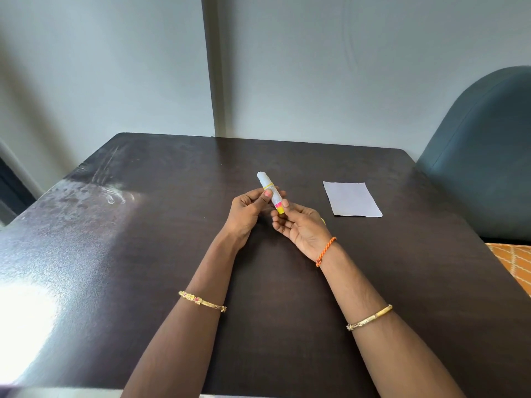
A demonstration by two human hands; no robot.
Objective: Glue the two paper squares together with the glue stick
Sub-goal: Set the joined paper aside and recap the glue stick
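so the glue stick (271, 191) is up off the table, held tilted over the middle of it, white end pointing toward the far edge and the yellow/pink end toward the near edge. left hand (249, 210) has thumb and fingers pinched round the middle of the tube, right hand (301, 226) has its fingertips closed on the yellow bottom end. cap looks on but honestly can't tell for sure. white paper (352, 199) lies flat toward the right edge, well apart from the hands, looks like one sheet from here. dark table (143, 254) has glare near its left edge, blue chair (485, 156) past the far right corner
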